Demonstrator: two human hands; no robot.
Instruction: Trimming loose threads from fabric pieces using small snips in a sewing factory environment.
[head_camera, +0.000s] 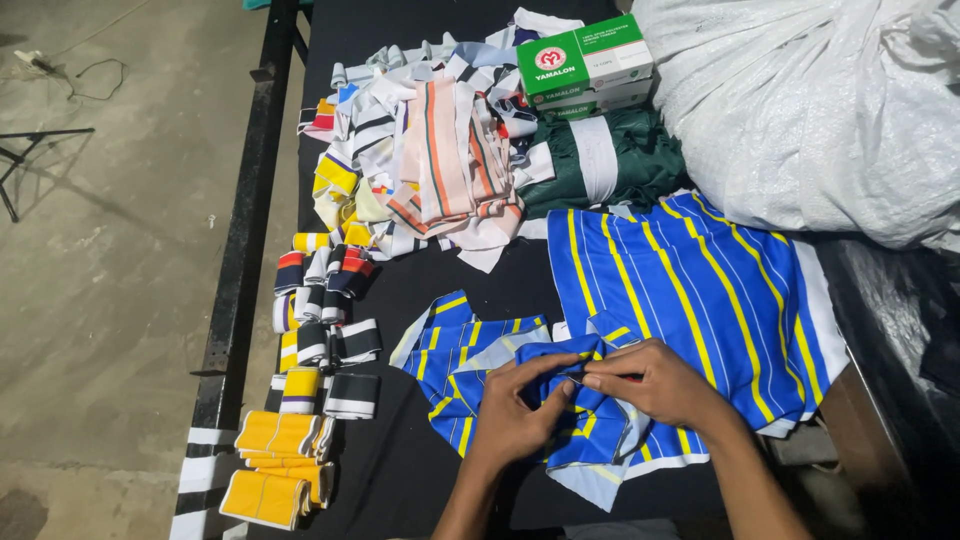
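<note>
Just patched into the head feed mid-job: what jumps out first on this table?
The bright blue fabric with yellow stripes spread at centre right, where the left hand and right hand pinch a smaller piece of the same cloth. Behind it lies a jumbled heap of striped trims, with yellow folded bands stacked at the near left edge.

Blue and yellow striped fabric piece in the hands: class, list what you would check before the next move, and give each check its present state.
1. Left hand pinches the blue and yellow striped fabric piece: ok.
2. Right hand pinches the same piece, fingertips meeting the left: ok.
3. Piece lies flat: not ok, it is bunched.
4. Striped fabric stack sits beside the hands on the black table: ok.
5. Folded yellow rib bands lie apart from the hands: ok.
6. Firmness of either grip: cannot tell.
</note>
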